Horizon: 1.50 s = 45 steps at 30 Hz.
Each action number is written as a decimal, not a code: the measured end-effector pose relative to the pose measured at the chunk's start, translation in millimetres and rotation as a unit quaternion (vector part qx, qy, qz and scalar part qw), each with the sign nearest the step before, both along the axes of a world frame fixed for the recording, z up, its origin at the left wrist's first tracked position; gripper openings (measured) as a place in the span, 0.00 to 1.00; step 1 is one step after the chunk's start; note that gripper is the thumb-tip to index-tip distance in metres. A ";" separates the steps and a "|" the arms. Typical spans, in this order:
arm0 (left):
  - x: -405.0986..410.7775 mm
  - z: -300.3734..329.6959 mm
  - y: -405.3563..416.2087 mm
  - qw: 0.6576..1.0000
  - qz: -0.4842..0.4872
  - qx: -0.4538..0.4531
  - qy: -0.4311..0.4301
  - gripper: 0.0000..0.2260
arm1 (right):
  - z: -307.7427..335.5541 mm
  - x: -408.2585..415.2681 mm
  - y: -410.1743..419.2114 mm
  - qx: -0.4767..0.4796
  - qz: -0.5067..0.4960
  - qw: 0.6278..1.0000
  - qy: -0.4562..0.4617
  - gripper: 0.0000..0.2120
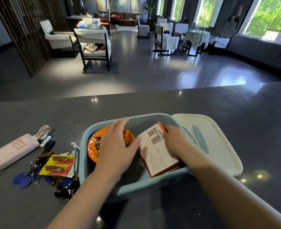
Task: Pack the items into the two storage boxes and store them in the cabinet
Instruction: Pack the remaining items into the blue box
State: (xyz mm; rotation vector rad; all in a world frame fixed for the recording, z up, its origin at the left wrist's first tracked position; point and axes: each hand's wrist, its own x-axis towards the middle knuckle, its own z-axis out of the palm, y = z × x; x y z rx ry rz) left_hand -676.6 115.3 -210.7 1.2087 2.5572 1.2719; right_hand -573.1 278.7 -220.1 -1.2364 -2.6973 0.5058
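A light blue storage box stands on the dark counter in front of me. Inside it, on the left, lies an orange instant-noodle bowl. My left hand rests flat on the bowl's lid, fingers straight. A white and red carton with QR codes leans tilted in the box's right half. My right hand grips its right edge, and my left thumb touches its left side. The box's white lid with blue clasps lies to the right of the box.
Left of the box lie a pink pouch, a white cable, a yellow battery pack, blue key tags and a dark key bunch. The counter's far edge faces a room with chairs and tables.
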 end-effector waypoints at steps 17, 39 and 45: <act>-50.4 -41.2 -133.3 0.983 0.184 0.011 0.002 0.13 | -16.4 -33.3 -31.5 -0.017 0.027 0.987 -0.158 0.34; -75.5 -117.0 -285.1 0.975 0.096 -0.199 0.023 0.34 | -80.1 -184.7 -237.1 -0.036 0.209 0.977 -0.025 0.40; -102.2 -111.9 -307.6 0.975 -0.078 -0.205 -0.039 0.39 | -80.8 -179.5 -238.3 0.007 0.188 0.980 -0.062 0.33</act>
